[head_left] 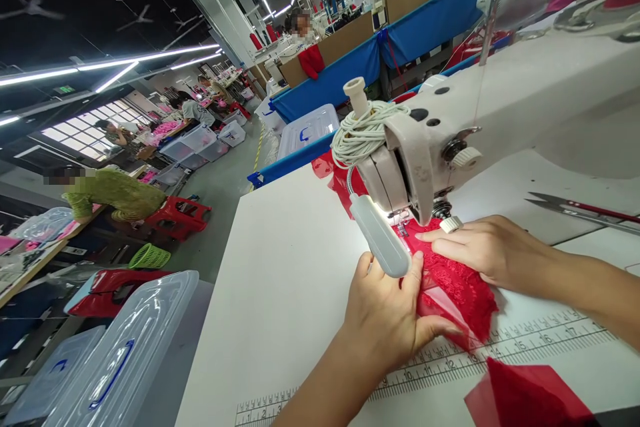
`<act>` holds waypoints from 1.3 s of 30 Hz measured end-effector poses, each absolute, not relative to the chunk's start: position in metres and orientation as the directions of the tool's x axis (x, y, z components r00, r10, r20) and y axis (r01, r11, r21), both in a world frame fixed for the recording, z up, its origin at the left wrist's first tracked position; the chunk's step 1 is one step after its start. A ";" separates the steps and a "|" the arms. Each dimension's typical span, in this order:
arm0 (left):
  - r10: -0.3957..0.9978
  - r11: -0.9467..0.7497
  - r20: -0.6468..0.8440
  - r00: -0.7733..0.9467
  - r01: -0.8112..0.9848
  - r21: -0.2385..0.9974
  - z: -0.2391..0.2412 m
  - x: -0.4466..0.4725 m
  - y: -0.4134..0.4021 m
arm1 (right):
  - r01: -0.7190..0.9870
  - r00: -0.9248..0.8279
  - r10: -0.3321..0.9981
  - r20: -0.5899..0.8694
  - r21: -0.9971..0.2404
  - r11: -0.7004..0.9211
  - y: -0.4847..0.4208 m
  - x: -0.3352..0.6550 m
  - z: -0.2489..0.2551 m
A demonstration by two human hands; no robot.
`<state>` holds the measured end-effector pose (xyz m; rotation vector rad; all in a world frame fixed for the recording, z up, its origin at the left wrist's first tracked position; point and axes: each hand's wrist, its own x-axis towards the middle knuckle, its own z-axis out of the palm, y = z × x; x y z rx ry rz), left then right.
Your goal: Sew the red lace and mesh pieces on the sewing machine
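A piece of red lace and sheer fabric (460,283) lies under the needle area of a white sewing machine (450,140). My left hand (383,310) rests at the fabric's left edge, thumb and index finger spread apart; its other fingers are partly hidden behind the grey lamp (383,240). From the right, my right hand (487,250) lies flat on the lace, fingers stretched toward the presser foot (403,230). Both hands touch the cloth close to the machine's head.
Scissors (585,207) lie on the right of the white table (280,267). A printed ruler (450,363) runs along the front, beside another red fabric piece (530,393). Lidded plastic boxes (135,347) stand left on the floor. A person (115,193) sits beyond them.
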<state>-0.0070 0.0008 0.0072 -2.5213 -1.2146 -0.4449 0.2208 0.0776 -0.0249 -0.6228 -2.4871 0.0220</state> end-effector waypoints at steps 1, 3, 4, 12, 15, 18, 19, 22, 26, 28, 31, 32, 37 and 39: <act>0.699 -0.593 0.402 0.592 0.793 -0.138 0.007 -0.007 0.001 | 0.432 -0.729 0.431 0.532 -0.132 0.892 0.078 0.220 -0.025; 0.700 -0.590 0.405 0.588 0.796 -0.136 0.007 -0.007 0.002 | 0.446 -0.723 0.437 0.535 -0.122 0.887 0.079 0.220 -0.024; 0.702 -0.587 0.407 0.585 0.798 -0.135 0.007 -0.007 0.003 | 0.458 -0.717 0.451 0.531 -0.129 0.880 0.079 0.220 -0.023; 0.710 -0.571 0.404 0.577 0.807 -0.149 0.006 -0.007 0.008 | 0.493 -0.757 0.495 0.427 -0.125 0.861 0.080 0.218 -0.006; 0.713 -0.570 0.404 0.573 0.809 -0.140 0.005 -0.007 0.008 | 0.518 -0.731 0.531 0.428 -0.157 0.841 0.079 0.219 -0.010; 0.716 -0.570 0.407 0.568 0.811 -0.129 0.004 -0.007 0.008 | 0.518 -0.717 0.554 0.424 -0.207 0.830 0.078 0.219 -0.015; 0.715 -0.570 0.410 0.566 0.812 -0.127 0.004 -0.007 0.008 | 0.512 -0.721 0.557 0.413 -0.225 0.829 0.078 0.219 -0.016; 0.708 -0.572 0.423 0.566 0.811 -0.127 0.003 -0.007 0.008 | 0.509 -0.726 0.573 0.380 -0.263 0.819 0.079 0.220 -0.013; 0.693 -0.577 0.439 0.572 0.805 -0.140 0.002 -0.008 0.009 | 0.456 -0.765 0.519 0.382 -0.248 0.854 0.083 0.224 -0.011; 0.669 -0.596 0.453 0.589 0.790 -0.146 0.002 -0.009 0.009 | 0.373 -0.783 0.424 0.456 -0.202 0.906 0.085 0.225 -0.012; 0.632 -0.660 0.452 0.629 0.743 -0.112 0.002 -0.010 0.010 | 0.292 -0.795 0.316 0.517 -0.131 0.948 0.087 0.226 -0.015; 0.626 -0.683 0.442 0.642 0.725 -0.086 0.002 -0.009 0.010 | 0.292 -0.801 0.309 0.513 -0.117 0.949 0.087 0.226 -0.016; 0.652 -0.704 0.396 0.647 0.710 -0.001 0.002 -0.009 0.013 | 0.325 -0.779 0.341 0.525 -0.126 0.937 0.086 0.225 -0.021; 0.653 -0.700 0.396 0.646 0.714 -0.011 0.001 -0.009 0.012 | 0.340 -0.748 0.367 0.553 -0.156 0.927 0.085 0.224 -0.026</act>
